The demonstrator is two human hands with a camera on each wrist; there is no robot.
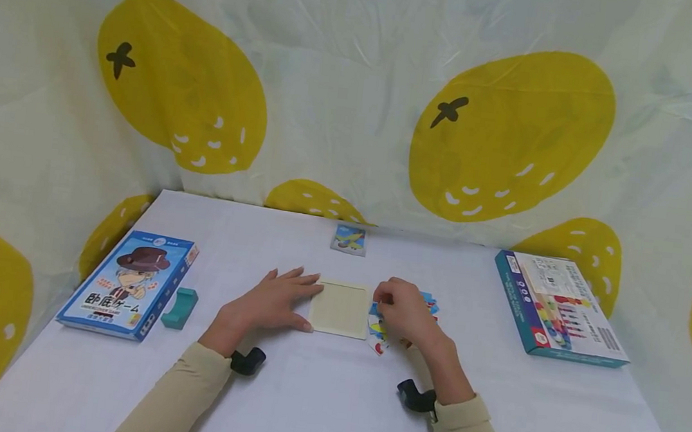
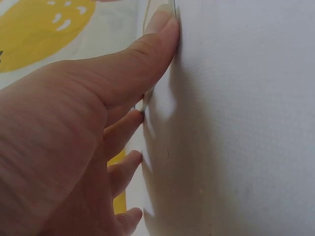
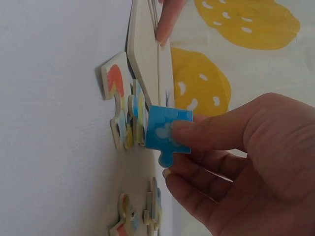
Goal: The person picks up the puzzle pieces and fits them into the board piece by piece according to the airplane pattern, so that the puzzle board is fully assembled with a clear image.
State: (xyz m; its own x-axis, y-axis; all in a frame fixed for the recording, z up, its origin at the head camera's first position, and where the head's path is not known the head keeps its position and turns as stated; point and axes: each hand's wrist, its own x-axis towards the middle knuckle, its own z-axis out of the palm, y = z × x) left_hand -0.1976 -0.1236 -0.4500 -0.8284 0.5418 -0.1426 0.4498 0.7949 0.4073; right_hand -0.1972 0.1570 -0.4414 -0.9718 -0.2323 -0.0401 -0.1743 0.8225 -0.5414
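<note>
A blue jigsaw puzzle piece [image 3: 162, 129] with a pale cloud shape is pinched between the thumb and fingers of my right hand [image 1: 407, 312]. Below that hand, loose puzzle pieces [image 1: 377, 337] in several colours lie beside a cream puzzle tray [image 1: 340, 309]; the hand hides some of them. My left hand [image 1: 281, 300] lies with spread fingers at the tray's left side, its thumb and fingertips right at the edge. In the left wrist view the thumb [image 2: 152, 49] is at the tray's rim.
A small picture card [image 1: 349, 240] lies at the table's back edge. On the left are a blue game box [image 1: 129, 284] and a teal block [image 1: 180, 308]. A white and teal box [image 1: 562, 306] stands at the right. A fruit-print curtain [image 1: 344, 104] hangs behind the table.
</note>
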